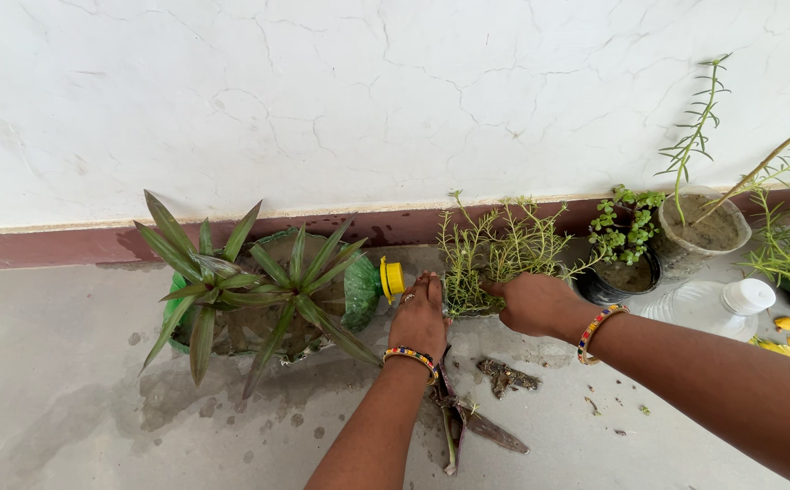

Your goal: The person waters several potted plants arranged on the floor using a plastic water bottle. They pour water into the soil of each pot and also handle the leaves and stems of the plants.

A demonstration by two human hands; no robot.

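A small pot of thin, feathery green stems stands on the concrete floor by the wall. My right hand grips its right side low down, among the stems. My left hand rests against its left side, fingers pointing toward the wall; the pot itself is mostly hidden behind both hands. Each wrist wears a beaded bracelet. Under my left forearm lie cut purple-green leaves.
A green container with a spiky-leaved plant and a yellow cap sits at left. At right are a black pot, a clear pot with a tall sprig and a lying plastic bottle. Soil crumbs lie near.
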